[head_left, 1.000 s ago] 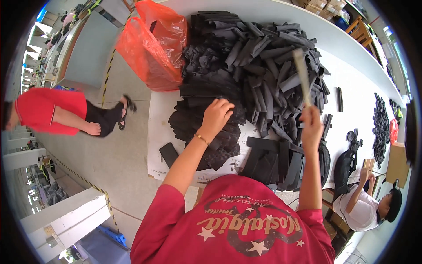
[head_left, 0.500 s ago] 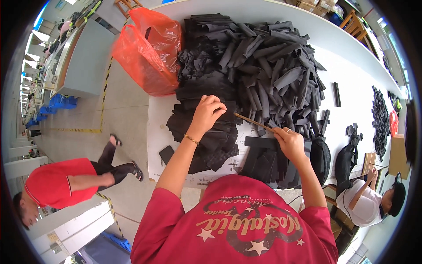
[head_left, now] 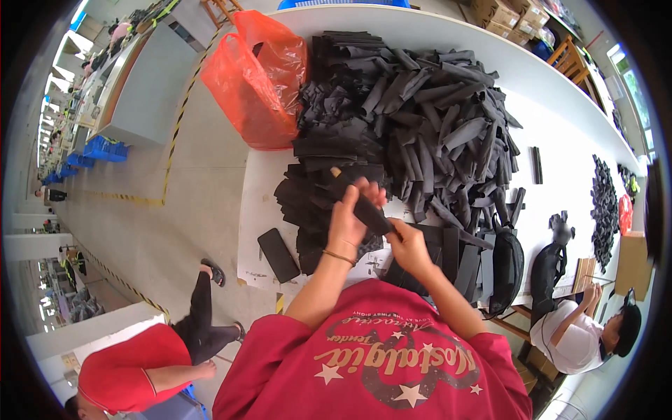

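Note:
My left hand (head_left: 348,222), with a thin bracelet at the wrist, and my right hand (head_left: 408,246) are together above the table's near edge. Both grip one black foam strip (head_left: 369,213) that runs slantwise between them. A thin wooden stick (head_left: 335,171) pokes out of its far end, past my left fingers. Right behind the hands lies a big heap of black foam strips (head_left: 427,119), with flatter stacks of black pieces (head_left: 308,203) at its near left.
A white table (head_left: 560,105) carries the heap. An orange plastic bag (head_left: 255,84) stands at its left corner. A flat black slab (head_left: 278,254) lies near the edge. Black bags (head_left: 507,266) sit to the right. A seated co-worker in white (head_left: 574,332) and a person in red (head_left: 140,364) are nearby.
My right hand came down from holding the stick up and met my left hand, which left the pile. Both now hold a black strip with the stick in it. The person in red walked nearer.

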`<state>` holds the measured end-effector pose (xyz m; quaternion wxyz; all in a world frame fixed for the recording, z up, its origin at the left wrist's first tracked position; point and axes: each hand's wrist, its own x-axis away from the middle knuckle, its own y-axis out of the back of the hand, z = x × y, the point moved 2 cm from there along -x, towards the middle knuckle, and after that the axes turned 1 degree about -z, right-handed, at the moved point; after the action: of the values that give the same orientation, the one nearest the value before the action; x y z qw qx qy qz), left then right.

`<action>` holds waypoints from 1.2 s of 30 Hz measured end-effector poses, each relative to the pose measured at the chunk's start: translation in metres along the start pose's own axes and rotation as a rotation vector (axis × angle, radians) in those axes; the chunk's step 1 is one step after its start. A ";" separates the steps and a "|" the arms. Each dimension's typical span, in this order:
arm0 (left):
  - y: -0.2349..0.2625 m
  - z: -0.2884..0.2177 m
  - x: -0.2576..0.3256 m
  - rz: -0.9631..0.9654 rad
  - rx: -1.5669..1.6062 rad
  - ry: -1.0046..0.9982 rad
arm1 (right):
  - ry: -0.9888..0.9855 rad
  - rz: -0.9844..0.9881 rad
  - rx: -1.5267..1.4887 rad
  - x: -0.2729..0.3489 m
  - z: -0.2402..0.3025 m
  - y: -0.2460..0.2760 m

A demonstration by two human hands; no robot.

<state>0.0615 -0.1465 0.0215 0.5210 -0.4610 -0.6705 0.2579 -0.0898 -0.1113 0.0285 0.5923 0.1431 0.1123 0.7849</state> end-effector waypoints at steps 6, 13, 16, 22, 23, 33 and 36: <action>-0.002 0.015 0.008 -0.164 -0.167 -0.094 | 0.018 -0.221 0.113 0.011 0.005 -0.024; 0.012 -0.011 -0.008 -0.290 -0.230 -0.206 | -0.130 0.005 0.070 0.063 -0.001 -0.012; 0.000 -0.021 -0.006 -0.261 -0.278 -0.228 | -0.161 0.052 0.100 0.094 -0.004 0.012; -0.011 -0.034 -0.019 -0.142 -0.106 -0.224 | -0.069 -0.010 0.274 0.118 0.017 0.054; -0.014 -0.026 -0.018 -0.156 -0.057 -0.215 | -0.085 -0.050 0.352 0.109 0.020 0.057; -0.028 0.007 -0.001 -0.038 -0.430 -0.189 | -0.051 -0.269 -0.282 -0.013 0.033 0.034; -0.036 0.004 0.017 0.463 -0.983 -0.067 | 0.176 -0.234 -0.037 -0.021 0.047 0.042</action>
<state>0.0446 -0.1471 0.0577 0.1521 -0.7775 -0.6092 0.0367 -0.1054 -0.1429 0.0852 0.6702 0.0490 0.1653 0.7218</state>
